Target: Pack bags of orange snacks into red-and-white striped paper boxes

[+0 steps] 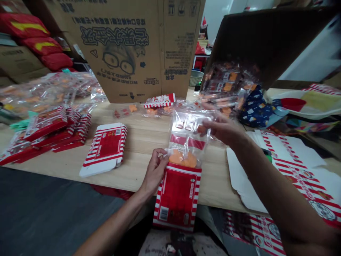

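Corrugated cardboard cartons point(119, 46) printed with a cartoon face stand at the back of a pale wood-grain tabletop point(141, 138), with glossy red sacks point(34, 41) heaped behind to the left. Crinkled clear bags of orange pieces point(45, 92) lie in a slippery pile on the left, above a row of red-and-white striped boxes point(50, 128). One flat striped box point(105, 149) rests alone, and large unfolded white-backed cardboard sheets point(293, 170) spread out on the right. At the centre, the left hand point(154, 170) curls its thumb and fingers closed around the lower part of a clear plastic bag point(183, 142), just above some flat orange pieces point(182, 159) inside it. The right hand point(223, 129) reaches in from the side, its fingertips point(204, 128) pinching the bag's upper edge. The bag stands upright over the table's front edge, its lower end meeting the open top of a red-and-white striped paper box point(177, 197); how far it sits inside is hard to tell
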Demonstrator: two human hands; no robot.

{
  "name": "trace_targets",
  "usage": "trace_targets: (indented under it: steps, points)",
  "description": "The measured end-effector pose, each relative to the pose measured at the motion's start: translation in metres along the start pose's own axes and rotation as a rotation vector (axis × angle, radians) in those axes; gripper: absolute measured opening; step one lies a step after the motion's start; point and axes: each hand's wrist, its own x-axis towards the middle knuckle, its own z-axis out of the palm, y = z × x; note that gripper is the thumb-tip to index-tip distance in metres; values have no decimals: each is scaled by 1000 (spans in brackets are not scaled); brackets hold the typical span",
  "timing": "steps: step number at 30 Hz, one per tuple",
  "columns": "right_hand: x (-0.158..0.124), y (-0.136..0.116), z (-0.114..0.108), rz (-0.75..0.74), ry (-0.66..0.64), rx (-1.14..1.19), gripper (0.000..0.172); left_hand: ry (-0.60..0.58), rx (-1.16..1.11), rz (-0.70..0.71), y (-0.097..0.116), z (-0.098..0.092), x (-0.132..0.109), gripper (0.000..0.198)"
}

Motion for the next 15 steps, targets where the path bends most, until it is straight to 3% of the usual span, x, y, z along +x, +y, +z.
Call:
trace_targets:
  steps: [2, 3, 6, 8, 13, 15]
  points:
    - [1, -3, 8, -37, 74, 20, 45, 12, 8, 3, 1, 0, -1, 33]
    - [1, -3, 12, -16, 16, 6, 47, 25, 8, 1, 1, -1, -1, 33]
    - [0, 5, 25, 29, -346, -142, 44, 88, 8, 5, -2, -7, 0, 33]
    - [-1, 12, 28, -29, -486, -304, 41, 120, 19, 16, -4, -10, 2, 34]
    - [-7, 29, 31, -165, -338, -507, 32, 84, 123, 85, -3, -17, 2, 47]
    - [-11, 35, 35, -218, -380, -535, 28, 70, 205, 129, -1, -20, 1, 48]
